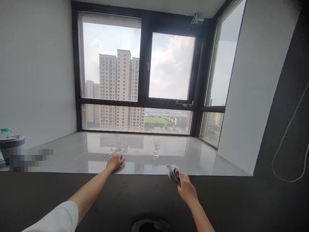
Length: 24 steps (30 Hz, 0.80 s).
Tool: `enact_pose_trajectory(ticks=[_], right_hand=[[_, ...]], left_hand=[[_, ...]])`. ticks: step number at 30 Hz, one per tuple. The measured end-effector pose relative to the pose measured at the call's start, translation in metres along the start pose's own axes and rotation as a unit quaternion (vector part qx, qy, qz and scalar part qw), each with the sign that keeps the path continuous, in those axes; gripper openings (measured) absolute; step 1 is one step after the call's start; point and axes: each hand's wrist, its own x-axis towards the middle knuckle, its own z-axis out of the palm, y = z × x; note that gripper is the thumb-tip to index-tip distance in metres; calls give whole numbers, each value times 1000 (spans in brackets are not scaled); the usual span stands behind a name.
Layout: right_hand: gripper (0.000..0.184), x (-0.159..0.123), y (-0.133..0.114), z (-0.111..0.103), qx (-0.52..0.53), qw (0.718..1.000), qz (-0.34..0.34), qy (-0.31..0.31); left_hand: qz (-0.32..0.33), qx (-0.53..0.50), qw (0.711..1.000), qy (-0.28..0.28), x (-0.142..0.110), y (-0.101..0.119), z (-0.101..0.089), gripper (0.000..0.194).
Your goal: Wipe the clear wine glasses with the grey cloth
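Note:
My left hand is closed at the near side of a group of clear stemmed glasses on the glossy windowsill. Its fingers curl round the lower part of one wine glass, whose base is partly hidden. In my right hand a crumpled grey cloth is gripped just off the sill's front edge. Between the hands, farther back, another stemmed glass stands upright, with one more seemingly right behind it.
A dark-framed window rises behind the sill. At the far left stand a bucket and a green-capped bottle. A white cord hangs at the right. Below the sill is a dark wall.

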Motion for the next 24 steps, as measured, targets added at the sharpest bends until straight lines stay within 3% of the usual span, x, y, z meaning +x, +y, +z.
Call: enact_pose_trajectory(ticks=[24], right_hand=[[58,2,-1,2,1,1000,2,4]], left_hand=[[-1,-4,1000,-3,-4,4,-5,45]])
